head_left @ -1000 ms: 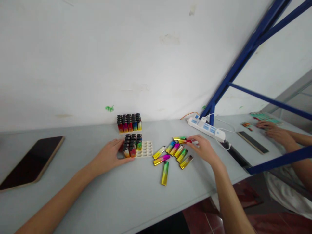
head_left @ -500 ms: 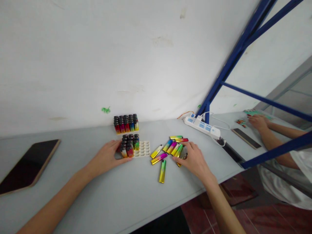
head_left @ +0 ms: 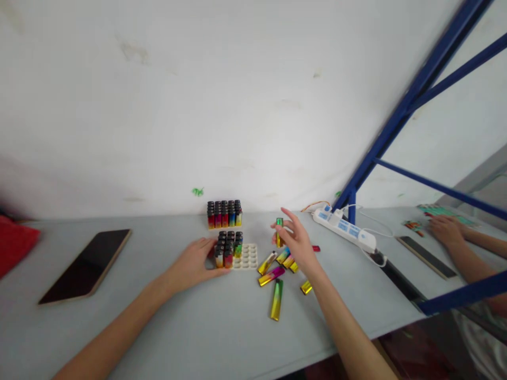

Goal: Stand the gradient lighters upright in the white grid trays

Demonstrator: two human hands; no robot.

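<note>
My left hand (head_left: 195, 262) is closed round the left end of a cream tray (head_left: 249, 257), thumb along the front and fingers behind. Black-topped lighters (head_left: 227, 248) stand upright in the tray's left part; round holes show bare on its right. My right hand (head_left: 297, 241) pinches a green and gold lighter (head_left: 279, 235) upright, raised above the table to the right of the tray. Below that hand lie several loose shiny lighters, among them a magenta and gold one (head_left: 271, 276) and a green and yellow one (head_left: 277, 301). My right forearm partly hides the pile.
Behind the tray, a second full block of lighters (head_left: 224, 214) stands by the wall. A large phone or tablet (head_left: 87, 266) lies left, with a red item (head_left: 16, 244) beyond. A power strip (head_left: 344, 229), blue metal frame (head_left: 390, 121) and another person's hands (head_left: 447, 229) are right.
My right hand has lifted a green and gold lighter out of the pile and moved up and leftward with it. My left hand stays at the tray. The view has shifted left.
</note>
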